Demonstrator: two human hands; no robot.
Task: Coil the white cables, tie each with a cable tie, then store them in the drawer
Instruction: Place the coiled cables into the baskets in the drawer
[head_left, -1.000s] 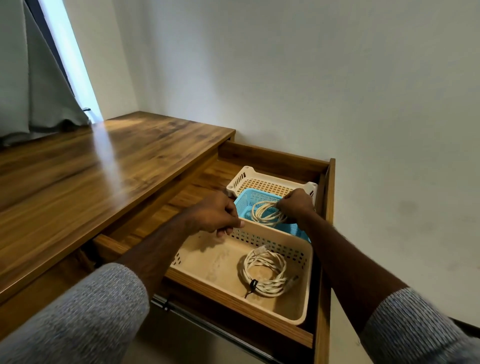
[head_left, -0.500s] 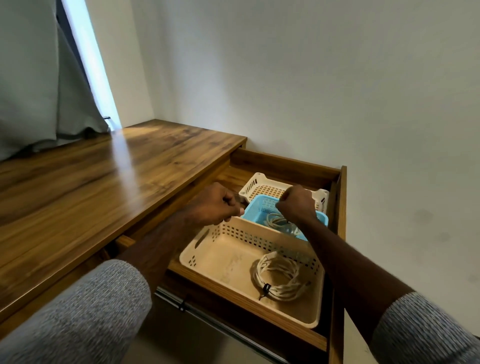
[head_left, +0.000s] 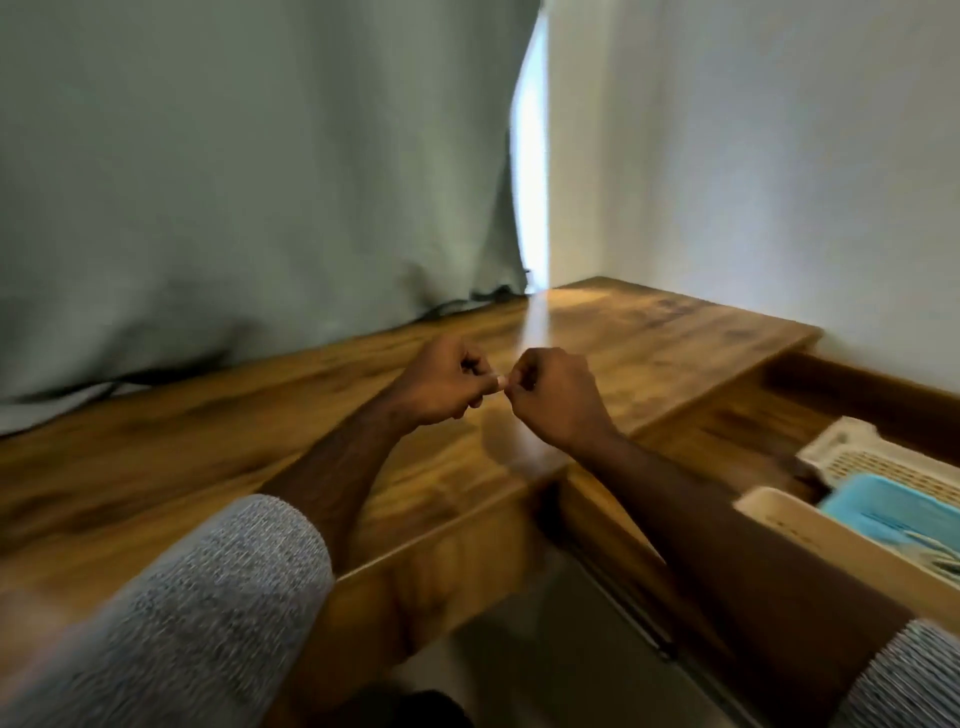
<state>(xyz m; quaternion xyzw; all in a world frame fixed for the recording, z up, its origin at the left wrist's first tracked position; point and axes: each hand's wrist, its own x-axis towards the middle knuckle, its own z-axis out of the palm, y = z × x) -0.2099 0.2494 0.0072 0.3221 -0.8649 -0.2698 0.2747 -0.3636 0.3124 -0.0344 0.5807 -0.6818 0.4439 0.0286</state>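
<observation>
A home room, likely a bedroom or study: a wooden desk (head_left: 260, 426) against a curtained window (head_left: 530, 171), plastic baskets (head_left: 852, 457) in its open drawer (head_left: 852, 384) at right.

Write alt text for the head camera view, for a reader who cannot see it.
Two bare hands, left hand and right hand, meet with curled fingers above a wooden desk; whether they hold anything is too blurred to tell. At lower right an open drawer holds a blue basket among cream baskets. A grey-green curtain hangs behind.
</observation>
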